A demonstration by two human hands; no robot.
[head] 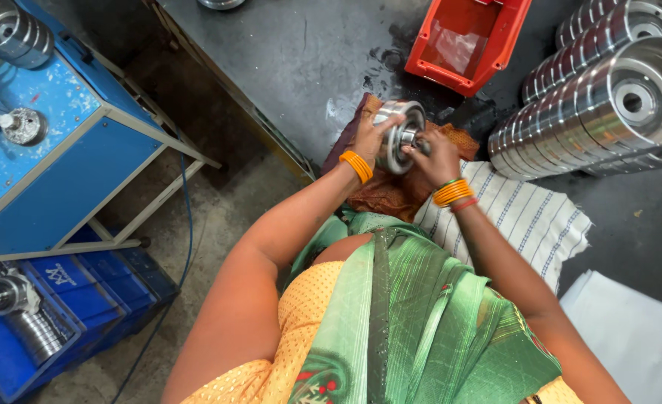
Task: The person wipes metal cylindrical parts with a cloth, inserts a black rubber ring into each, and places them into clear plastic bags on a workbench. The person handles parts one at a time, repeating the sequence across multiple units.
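Observation:
A shiny grooved metal pulley (401, 135) is held upright over a brown cloth (390, 191) at the edge of a dark workbench (293, 67). My left hand (373, 138) grips its outer rim from the left. My right hand (437, 155) is closed on the pulley's hub side, fingers at its centre. Both wrists carry orange bangles.
Rows of finished pulleys (607, 105) lie stacked at the right. A red plastic bin (469, 41) sits behind. A striped white cloth (525, 217) lies on the bench. A blue machine stand (54, 150) and a blue crate with pulleys (24, 314) are at the left.

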